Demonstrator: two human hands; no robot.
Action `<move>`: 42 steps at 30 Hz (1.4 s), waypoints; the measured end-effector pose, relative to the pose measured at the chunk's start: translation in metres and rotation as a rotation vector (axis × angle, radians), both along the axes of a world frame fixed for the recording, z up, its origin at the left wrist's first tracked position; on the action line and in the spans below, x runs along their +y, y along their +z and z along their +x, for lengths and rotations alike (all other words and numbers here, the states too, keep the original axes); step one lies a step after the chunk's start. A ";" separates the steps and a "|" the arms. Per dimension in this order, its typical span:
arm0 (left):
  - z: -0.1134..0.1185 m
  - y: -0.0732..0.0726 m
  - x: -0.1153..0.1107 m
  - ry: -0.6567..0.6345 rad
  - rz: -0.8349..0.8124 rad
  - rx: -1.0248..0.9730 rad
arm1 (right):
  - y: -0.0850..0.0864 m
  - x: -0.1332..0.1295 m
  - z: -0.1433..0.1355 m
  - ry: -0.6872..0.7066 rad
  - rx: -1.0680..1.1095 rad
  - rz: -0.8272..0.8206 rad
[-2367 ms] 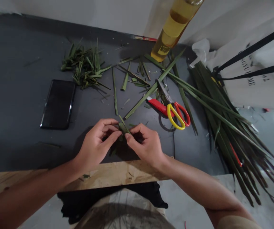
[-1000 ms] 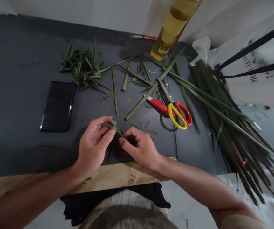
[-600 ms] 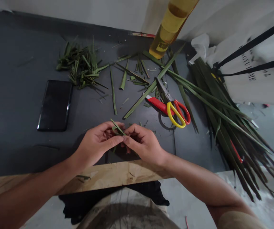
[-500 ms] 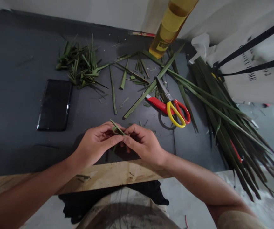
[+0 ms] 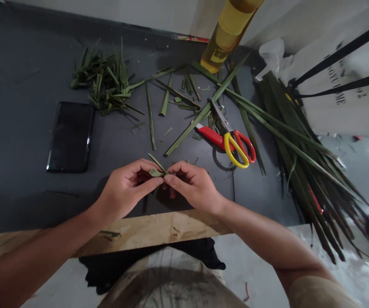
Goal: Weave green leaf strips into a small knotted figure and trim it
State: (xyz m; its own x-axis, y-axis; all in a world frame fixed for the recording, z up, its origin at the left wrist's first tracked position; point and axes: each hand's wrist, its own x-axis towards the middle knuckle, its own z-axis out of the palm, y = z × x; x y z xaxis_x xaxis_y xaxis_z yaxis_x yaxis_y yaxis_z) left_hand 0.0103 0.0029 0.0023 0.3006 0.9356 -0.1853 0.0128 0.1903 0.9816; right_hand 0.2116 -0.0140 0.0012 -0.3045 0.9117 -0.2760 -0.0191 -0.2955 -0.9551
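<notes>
Between my fingertips, close to the table's front edge, is a small folded strip of green leaf [image 5: 156, 172]. My left hand [image 5: 125, 185] pinches it from the left, thumb on the near side. From the right, my right hand [image 5: 193, 185] grips the same strip, its thumb tip meeting the left thumb. One thin end of the strip sticks up and to the left; part of the fold is hidden by my fingers. Beyond my hands lie a cut leaf strip [image 5: 184, 140], scissors [image 5: 236, 143] with yellow and red handles, and a red utility knife [image 5: 212, 136] partly under them.
A heap of folded leaf pieces [image 5: 107, 83] lies at the back left, behind a black phone [image 5: 70, 137]. A yellow bottle [image 5: 226, 38] stands near the wall. Long dark leaves [image 5: 295, 158] cover the right side, by a white bag [image 5: 341, 94]. Wood [image 5: 171, 229] edges the grey table.
The folded part of the leaf strip shows more openly between my fingers now, its loop turned flatter. Both hands keep their pinch. The whole view has shifted slightly.
</notes>
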 end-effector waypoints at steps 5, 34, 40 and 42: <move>-0.001 -0.002 0.000 0.436 0.284 0.060 | 0.001 0.004 0.003 -0.037 0.071 -0.043; 0.012 0.002 -0.010 0.148 0.010 0.075 | -0.002 -0.007 -0.002 -0.010 0.079 0.059; 0.006 -0.001 -0.006 0.205 -0.044 0.076 | -0.002 0.000 0.006 0.021 0.122 0.067; 0.004 0.000 0.000 0.281 -0.119 0.019 | 0.001 0.008 0.016 0.002 0.032 0.123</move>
State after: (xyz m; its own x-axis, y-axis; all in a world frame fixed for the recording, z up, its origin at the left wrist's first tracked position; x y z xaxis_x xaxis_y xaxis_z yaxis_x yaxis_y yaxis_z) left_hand 0.0147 0.0033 0.0019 0.0287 0.9530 -0.3015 -0.0382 0.3024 0.9524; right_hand 0.2277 -0.0063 0.0020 -0.3129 0.9375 -0.1519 -0.0498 -0.1759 -0.9831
